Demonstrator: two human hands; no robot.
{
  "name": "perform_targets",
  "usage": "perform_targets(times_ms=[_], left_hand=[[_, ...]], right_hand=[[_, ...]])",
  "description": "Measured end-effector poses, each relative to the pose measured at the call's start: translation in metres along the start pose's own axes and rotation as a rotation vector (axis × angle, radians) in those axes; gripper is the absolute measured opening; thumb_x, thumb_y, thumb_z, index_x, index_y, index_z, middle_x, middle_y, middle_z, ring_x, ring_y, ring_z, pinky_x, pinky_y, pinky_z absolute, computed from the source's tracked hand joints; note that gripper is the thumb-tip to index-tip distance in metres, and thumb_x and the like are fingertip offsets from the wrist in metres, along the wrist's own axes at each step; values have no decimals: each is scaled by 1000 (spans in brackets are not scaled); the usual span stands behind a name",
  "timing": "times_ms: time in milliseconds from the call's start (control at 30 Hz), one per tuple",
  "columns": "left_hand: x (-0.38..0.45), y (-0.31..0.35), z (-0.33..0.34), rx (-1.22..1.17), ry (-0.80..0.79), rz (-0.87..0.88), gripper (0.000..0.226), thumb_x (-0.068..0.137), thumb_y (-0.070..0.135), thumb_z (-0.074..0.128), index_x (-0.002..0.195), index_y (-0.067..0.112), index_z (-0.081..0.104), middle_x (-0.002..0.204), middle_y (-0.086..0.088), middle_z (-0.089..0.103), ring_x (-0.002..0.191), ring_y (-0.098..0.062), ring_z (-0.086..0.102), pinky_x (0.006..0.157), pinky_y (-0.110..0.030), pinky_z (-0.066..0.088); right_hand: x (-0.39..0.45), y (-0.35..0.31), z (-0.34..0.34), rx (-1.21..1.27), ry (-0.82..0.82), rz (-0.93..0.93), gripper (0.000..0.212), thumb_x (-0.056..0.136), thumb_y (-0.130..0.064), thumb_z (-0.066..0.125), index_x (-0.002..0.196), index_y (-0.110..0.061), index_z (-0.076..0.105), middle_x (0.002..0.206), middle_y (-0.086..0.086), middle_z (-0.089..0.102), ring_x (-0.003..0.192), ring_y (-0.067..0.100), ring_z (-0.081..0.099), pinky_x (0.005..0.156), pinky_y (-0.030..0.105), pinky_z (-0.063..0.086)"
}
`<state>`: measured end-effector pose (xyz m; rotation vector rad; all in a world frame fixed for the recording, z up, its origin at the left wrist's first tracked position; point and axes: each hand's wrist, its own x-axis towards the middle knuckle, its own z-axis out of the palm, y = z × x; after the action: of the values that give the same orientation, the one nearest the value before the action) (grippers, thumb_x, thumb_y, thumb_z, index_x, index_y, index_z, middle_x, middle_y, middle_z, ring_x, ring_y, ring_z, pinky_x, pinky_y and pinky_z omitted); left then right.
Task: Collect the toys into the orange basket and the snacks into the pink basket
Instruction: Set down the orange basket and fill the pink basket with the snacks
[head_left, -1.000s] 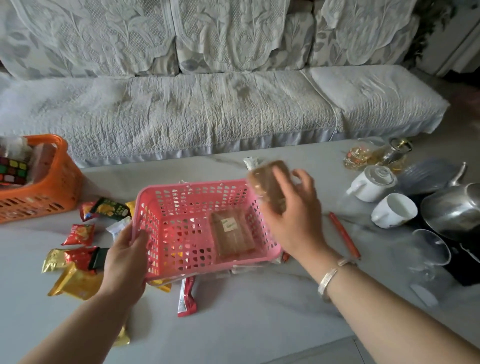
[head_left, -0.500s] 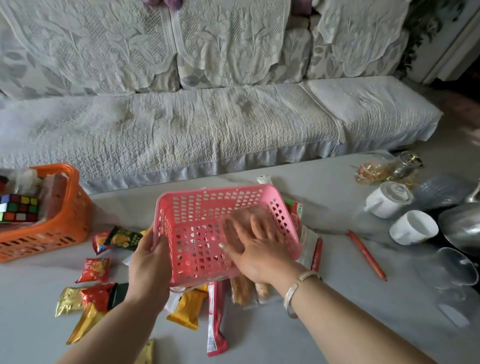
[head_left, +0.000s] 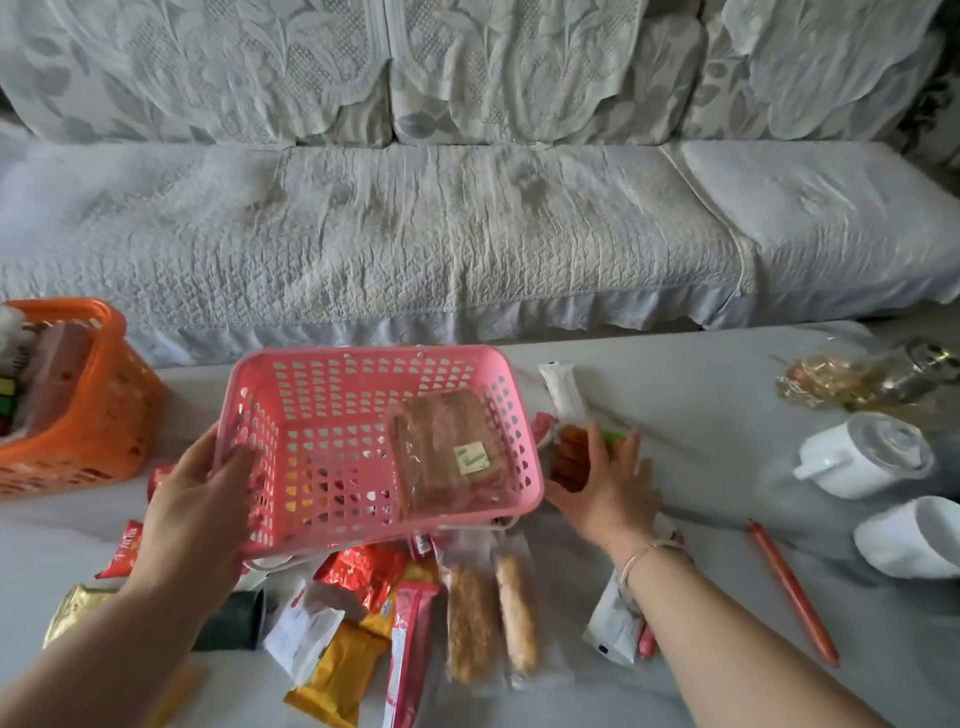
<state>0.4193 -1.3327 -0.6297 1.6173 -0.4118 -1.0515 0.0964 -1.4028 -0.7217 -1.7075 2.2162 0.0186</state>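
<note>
The left hand is gripping the pink basket rim; right of it, the right hand, fingers spread and empty, is reaching an orange snack packet; pinch it firmly.

Left hand curled with thumb hooked forward, right hand reaching out, fingers spread flat

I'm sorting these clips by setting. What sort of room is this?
Most likely a home living room: a long sofa under white quilted and lace covers faces a low pale marble-look table, which carries white ceramic cups and scattered snack packets.
</note>
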Motion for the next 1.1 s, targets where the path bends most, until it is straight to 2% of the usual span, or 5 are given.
perform_targets(times_ms=[133, 333, 533, 867, 1100], left_hand=[[7, -5, 5, -17, -16, 7, 28, 104, 13, 48, 120, 32, 61, 84, 5, 69, 51, -2, 67, 37, -18, 47], [12, -9, 0, -34, -11, -21, 24, 104, 16, 49, 114, 33, 63, 70, 11, 74, 52, -7, 69, 39, -24, 51], [9, -10, -5, -31, -8, -25, 25, 104, 18, 49, 120, 32, 62, 71, 11, 75, 52, -8, 69, 39, -24, 52], [4, -9, -18, -20, 10, -30, 26, 104, 20, 48, 103, 42, 63, 69, 16, 74, 54, -5, 70, 42, -25, 55], [0, -9, -23, -6, 38, -16, 33, 103, 22, 52, 128, 42, 61, 90, 13, 75, 60, -7, 72, 55, -29, 55]], right_hand=[[21, -2, 18, -60, -72, 45, 107, 66, -87, 45, 148, -44, -9, 157, 15, -19, 142, 46, 3, 114, 58, 15], [27, -3, 36, 31, -21, 62, 85, 82, -68, 48, 150, -39, 6, 158, 18, 0, 137, 47, 20, 109, 50, 31], [20, -5, 51, -28, -36, 84, 106, 72, -79, 49, 148, -38, -13, 157, 21, -4, 141, 45, 10, 111, 55, 24], [-2, 14, 56, 57, 148, -63, 85, 89, -16, 59, 153, -22, 4, 155, 21, 16, 137, 41, 29, 103, 49, 41], [-17, 22, 29, 267, 461, -223, 77, 77, 8, 59, 146, -9, 31, 145, 24, 36, 124, 44, 44, 96, 53, 45]])
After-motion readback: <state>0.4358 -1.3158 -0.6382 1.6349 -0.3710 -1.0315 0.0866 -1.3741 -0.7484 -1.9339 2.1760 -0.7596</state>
